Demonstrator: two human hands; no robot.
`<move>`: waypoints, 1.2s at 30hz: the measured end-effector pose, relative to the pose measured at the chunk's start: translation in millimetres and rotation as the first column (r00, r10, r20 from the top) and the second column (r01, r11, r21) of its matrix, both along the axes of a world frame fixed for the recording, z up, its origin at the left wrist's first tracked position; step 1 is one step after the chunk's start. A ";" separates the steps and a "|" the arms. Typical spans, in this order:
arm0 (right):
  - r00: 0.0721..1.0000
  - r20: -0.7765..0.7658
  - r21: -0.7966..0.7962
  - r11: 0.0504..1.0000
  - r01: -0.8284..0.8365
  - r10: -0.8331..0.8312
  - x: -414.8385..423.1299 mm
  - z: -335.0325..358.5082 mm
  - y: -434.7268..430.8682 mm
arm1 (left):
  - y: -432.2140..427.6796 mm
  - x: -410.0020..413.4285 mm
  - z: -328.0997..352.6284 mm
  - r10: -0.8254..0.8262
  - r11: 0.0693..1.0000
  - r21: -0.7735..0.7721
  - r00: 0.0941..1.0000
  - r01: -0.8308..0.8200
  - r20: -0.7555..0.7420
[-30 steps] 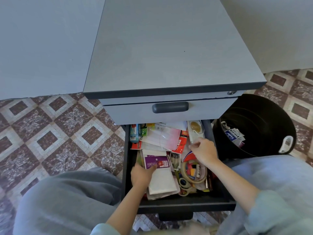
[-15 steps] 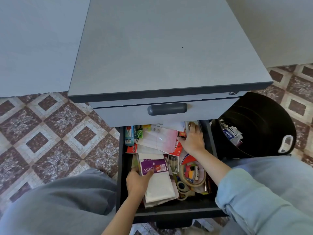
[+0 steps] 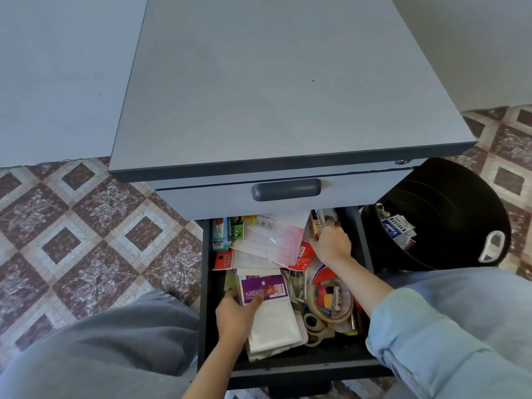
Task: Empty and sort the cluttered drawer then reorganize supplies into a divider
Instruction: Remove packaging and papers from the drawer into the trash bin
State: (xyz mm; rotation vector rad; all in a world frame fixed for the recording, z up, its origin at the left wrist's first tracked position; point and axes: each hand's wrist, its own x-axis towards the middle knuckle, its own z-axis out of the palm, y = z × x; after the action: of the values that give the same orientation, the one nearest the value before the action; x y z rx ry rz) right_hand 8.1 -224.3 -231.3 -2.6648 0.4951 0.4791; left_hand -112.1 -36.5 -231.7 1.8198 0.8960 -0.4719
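**Both hands down in the open, cluttered drawer**

Grey cabinet (image 3: 288, 82) filling the upper view, standing on a patterned tile floor (image 3: 86, 240); top drawer front closed, dark handle (image 3: 286, 189) centred on it. Just right of the cabinet, a round black bin (image 3: 460, 197) on the floor, with a blue-and-white pack (image 3: 395, 228) and other small bits against its left wall. Grey trouser leg at lower left, blue sleeve (image 3: 446, 341) at lower right.

Below the closed front, pulled out toward the person: the dark drawer (image 3: 288, 364), heaped with supplies. Along its far edge, a pink-and-white sheet packet (image 3: 273, 240) lying tilted over other papers. In the far left corner a blue stapler pack (image 3: 220, 233), and just nearer than that a red pack (image 3: 224, 260). Toward the near right corner a tan tape ring (image 3: 334, 319) lying flat around small coloured pieces, with smaller tape rolls (image 3: 312, 322) just beside it.

Left hand (image 3: 234, 315) in the near left part of the drawer, gripping a white packet (image 3: 273, 323) with a purple label: thumb on top of the label, fingers (image 3: 231, 293) curled at the packet's left edge. Right hand (image 3: 331, 243) reaching into the far right corner, fingertips curled downward among small packs there; impossible to tell whether clamped on any of them.
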 end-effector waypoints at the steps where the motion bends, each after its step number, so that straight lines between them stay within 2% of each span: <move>1: 1.000 -0.013 -0.005 1.000 -0.004 0.004 -1.6 1.9 -0.8 | -0.3 0.2 0.7 0.003 1.000 -0.005 1.000 -0.003 0.002; 8: 0.999 -0.048 0.022 1.000 0.010 -0.009 -15.2 14.1 -12.9 | -5.4 -1.5 10.1 0.067 0.994 -0.087 0.998 -0.066 0.014; 14: 0.999 -0.039 0.048 0.998 0.027 -0.025 -26.2 36.9 -25.8 | -2.0 -7.2 17.9 0.054 0.992 -0.114 0.998 -0.052 0.022; 21: 0.989 -0.146 0.051 0.999 -0.001 0.009 -39.5 69.2 -36.5 | 3.8 -20.2 36.5 0.054 0.988 -0.145 0.998 -0.048 0.034; 26: 0.981 -0.194 0.131 0.991 0.007 0.019 -59.1 85.0 -48.1 | 6.3 -33.1 50.0 0.072 0.976 -0.209 0.995 -0.057 0.064; 31: 0.987 -0.162 0.241 0.970 0.018 0.022 -73.2 96.8 -58.6 | 5.5 -41.1 62.7 0.058 0.970 -0.240 0.991 -0.028 0.119; 36: 0.986 -0.160 0.407 0.913 0.016 0.054 -82.9 111.9 -67.1 | 2.0 -44.3 78.9 0.047 0.946 -0.325 0.987 0.007 0.157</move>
State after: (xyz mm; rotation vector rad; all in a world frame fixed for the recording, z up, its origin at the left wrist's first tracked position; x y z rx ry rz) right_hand -74.8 -291.4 -119.4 -2.2403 0.3680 0.7320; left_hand -156.3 -34.5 -152.8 1.5215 0.6794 -0.4237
